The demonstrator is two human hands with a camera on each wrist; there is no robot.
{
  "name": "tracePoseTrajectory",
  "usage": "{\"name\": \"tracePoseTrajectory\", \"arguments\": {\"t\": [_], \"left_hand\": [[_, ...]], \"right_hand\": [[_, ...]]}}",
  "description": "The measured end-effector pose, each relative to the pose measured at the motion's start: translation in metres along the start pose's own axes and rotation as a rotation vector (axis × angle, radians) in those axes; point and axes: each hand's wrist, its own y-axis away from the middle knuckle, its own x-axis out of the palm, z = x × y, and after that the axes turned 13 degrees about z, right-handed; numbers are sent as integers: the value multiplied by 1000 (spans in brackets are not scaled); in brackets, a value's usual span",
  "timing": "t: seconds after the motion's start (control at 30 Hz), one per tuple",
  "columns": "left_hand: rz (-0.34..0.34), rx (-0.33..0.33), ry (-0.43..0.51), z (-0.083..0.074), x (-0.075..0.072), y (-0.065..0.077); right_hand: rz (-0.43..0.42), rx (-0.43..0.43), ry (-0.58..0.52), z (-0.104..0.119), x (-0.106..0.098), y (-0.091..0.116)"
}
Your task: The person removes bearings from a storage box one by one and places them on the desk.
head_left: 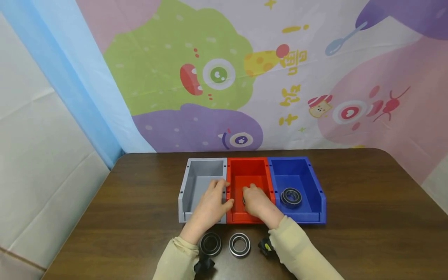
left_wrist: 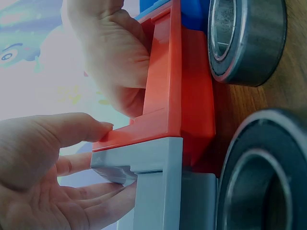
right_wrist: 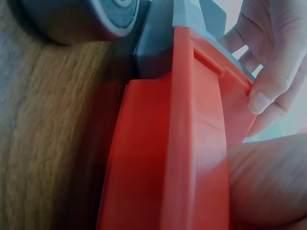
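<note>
My left hand (head_left: 211,206) straddles the adjoining walls of the grey bin (head_left: 184,194) and the red bin (head_left: 248,163). In the left wrist view its thumb (left_wrist: 81,128) presses the red rim, while the other fingers reach down on the grey side. Inside the red bin, my right hand (head_left: 258,200) points down with curled fingers at a bearing (head_left: 244,200), mostly hidden behind them. Another metal ball bearing (head_left: 291,197) lies in the blue bin (head_left: 316,194) at the right.
Two more bearings sit on the brown table (head_left: 140,202) before the bins: a dark-faced one (head_left: 210,244) by the left wrist and an open-centred one (head_left: 239,245) between the forearms. A cartoon-printed curtain (head_left: 224,50) hangs behind the table.
</note>
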Motion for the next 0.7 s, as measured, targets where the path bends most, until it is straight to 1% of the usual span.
{"name": "tracePoseTrajectory", "arguments": {"t": [0.3, 0.7], "left_hand": [[7, -6, -7, 0, 0, 0], [-6, 3, -7, 0, 1, 0]], "right_hand": [[-4, 6, -5, 0, 2, 1], [-73, -8, 30, 0, 4, 4]]}}
